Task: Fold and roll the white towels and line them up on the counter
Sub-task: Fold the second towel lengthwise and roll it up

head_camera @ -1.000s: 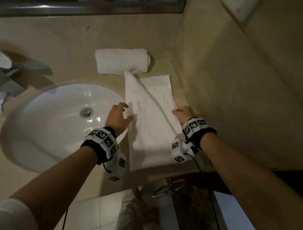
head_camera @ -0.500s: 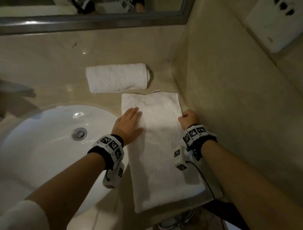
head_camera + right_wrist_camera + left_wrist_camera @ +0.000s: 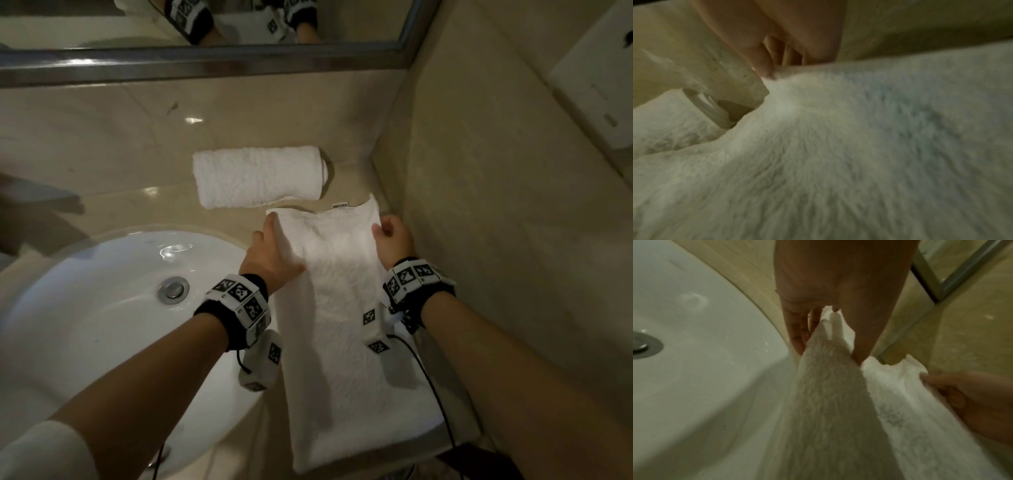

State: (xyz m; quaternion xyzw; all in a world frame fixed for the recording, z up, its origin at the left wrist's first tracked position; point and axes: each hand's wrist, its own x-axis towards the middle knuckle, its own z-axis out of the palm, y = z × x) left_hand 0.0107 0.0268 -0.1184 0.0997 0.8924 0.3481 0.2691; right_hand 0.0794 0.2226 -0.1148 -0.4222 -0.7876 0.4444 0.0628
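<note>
Both my arms reach forward over the counter (image 3: 113, 209). My left hand (image 3: 270, 255) and right hand (image 3: 394, 243) each pinch a far corner of the folded towel (image 3: 346, 342), just before the rolled towel (image 3: 257, 176).

We see two white terry towels: rolled towel (image 3: 257, 177) lies crosswise, upper centre of frame, against the backsplash. Folded towel (image 3: 346, 329) is a long strip running centre to bottom edge, far end lifted, small tag there.
</note>
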